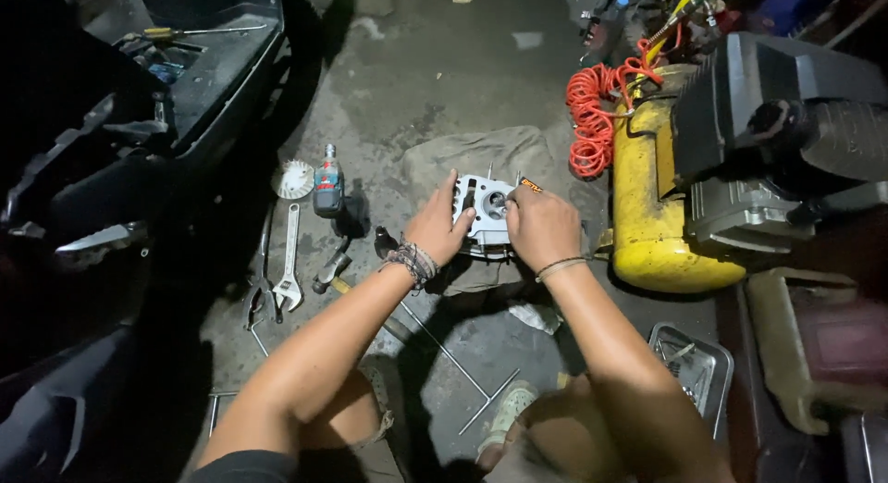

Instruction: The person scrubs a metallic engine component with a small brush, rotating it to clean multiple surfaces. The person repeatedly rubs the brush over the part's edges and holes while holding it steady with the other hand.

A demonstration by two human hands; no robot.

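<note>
1. The left hand (437, 226) was clamped on the near-left side of a pale grey cast-metal engine block (487, 210), fingers curled around its edge, a woven bracelet at the wrist.
2. The right hand (541, 226) gripped the block's opposite side, fingers pressed together over the top, and a small orange-handled tool (530, 184) poked out just past its knuckles.
3. The block sat between both hands on a crumpled grey cloth (472, 154) spread over the concrete floor.
4. Left of the left hand lay a steel open-ended spanner (289, 270), a small grey-and-red bottle (327, 182) and a white ribbed plastic fan disc (294, 179).
5. Right of the right hand stood a yellow cylindrical compressor tank (652, 201) with a coiled orange air hose (592, 117).
6. Below the right forearm rested a dented metal tray (694, 363).
</note>
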